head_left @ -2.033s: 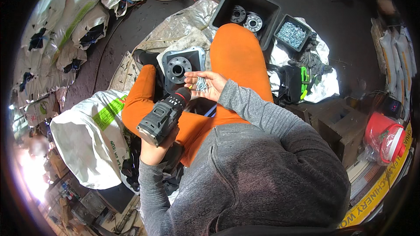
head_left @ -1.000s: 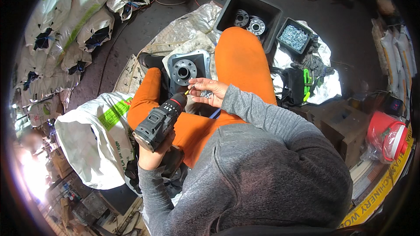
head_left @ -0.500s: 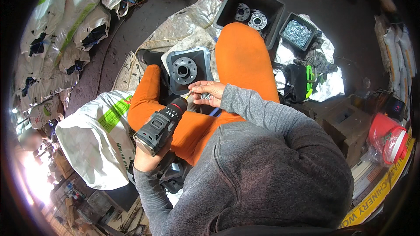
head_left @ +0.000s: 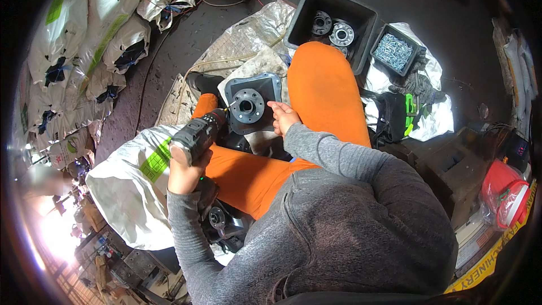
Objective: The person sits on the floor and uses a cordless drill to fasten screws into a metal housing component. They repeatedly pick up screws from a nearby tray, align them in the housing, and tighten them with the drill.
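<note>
I see my left hand (head_left: pixel 183 172) gripping the drill (head_left: pixel 197 134), its long axis aimed up-right at the flanged plate (head_left: pixel 247 105); my right fingers (head_left: pixel 278 109), curled, touch that plate's right edge.

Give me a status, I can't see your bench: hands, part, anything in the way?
Left hand gripping cordless drill, bit at the flanged metal part. Right hand on the part's edge. Nothing between drill and part.

White sacks (head_left: pixel 84 39) stacked far left; white-green bag (head_left: pixel 130 192) beside left knee.
</note>
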### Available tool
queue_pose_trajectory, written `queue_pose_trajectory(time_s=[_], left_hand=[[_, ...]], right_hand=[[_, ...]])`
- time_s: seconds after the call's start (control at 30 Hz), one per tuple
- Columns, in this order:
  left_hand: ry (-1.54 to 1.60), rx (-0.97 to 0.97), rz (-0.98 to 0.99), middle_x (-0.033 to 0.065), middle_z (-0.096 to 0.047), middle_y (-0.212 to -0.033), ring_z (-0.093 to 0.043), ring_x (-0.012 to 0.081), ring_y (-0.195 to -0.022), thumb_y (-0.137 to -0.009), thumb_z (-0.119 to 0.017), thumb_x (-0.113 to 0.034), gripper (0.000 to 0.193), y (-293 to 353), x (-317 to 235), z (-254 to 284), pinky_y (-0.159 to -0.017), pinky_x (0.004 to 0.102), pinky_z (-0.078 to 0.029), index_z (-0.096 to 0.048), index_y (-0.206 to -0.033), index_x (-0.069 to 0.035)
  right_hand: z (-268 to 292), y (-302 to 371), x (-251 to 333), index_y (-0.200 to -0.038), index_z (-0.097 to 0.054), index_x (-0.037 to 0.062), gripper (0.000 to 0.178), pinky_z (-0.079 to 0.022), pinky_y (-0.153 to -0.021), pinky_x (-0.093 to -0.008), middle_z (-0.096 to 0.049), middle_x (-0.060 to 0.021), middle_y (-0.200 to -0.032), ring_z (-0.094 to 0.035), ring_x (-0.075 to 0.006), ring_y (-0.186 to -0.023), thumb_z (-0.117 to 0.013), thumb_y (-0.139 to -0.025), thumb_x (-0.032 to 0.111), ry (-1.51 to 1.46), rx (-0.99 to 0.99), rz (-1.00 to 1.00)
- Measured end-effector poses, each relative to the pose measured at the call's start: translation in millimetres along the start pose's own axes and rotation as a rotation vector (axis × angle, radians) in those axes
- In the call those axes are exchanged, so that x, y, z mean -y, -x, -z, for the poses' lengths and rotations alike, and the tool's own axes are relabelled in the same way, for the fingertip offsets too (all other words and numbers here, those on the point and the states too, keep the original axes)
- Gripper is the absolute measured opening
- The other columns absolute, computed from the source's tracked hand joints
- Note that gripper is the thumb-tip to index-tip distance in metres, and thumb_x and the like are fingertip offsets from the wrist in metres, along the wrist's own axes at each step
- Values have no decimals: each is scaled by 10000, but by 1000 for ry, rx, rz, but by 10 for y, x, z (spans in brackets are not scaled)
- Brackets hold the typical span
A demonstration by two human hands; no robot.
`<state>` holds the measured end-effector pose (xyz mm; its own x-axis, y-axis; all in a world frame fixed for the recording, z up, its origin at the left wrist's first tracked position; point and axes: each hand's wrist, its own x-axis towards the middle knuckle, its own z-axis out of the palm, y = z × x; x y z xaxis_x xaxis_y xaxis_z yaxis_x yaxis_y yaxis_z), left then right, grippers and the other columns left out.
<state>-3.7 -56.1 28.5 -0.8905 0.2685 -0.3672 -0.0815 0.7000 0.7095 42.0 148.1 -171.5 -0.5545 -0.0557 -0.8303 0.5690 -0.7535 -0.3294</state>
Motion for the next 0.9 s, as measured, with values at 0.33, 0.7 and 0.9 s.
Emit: queue_pose_trajectory(time_s=[0.33, 0.7, 0.9], left_hand=[[-53, 121, 67, -1, -594, -760, -497, 81, -545, -783, -676, -39, 298, -441, 75, -31, -471, 246, -401, -617, -1075, -45], [-441, 260, -119, 62, -649, -863, -618, 153, -729, -766, -676, -52, 353, -732, 59, 24, -634, 288, -503, -588, -1105, -9], [-296, 267, 63, 70, -655, -909, -625, 168, -784, -765, -644, -22, 281, -736, 99, 6, -677, 287, -505, -626, -1045, -14]], right_hand=[[-93, -499, -168, -1040, -665, 102, 300, -191, -353, -236, -375, 82, -493, -272, -31, -376, -728, -830, 308, 258, -93, 227], [-74, -398, -111, -1082, -653, 16, 387, -458, -865, -329, -664, -152, -1034, -611, -226, -960, -720, -821, 295, 349, -54, 266], [-95, -346, -34, -1088, -650, 7, 374, -443, -910, -319, -652, -156, -1092, -597, -225, -1027, -709, -835, 274, 379, -31, 226]])
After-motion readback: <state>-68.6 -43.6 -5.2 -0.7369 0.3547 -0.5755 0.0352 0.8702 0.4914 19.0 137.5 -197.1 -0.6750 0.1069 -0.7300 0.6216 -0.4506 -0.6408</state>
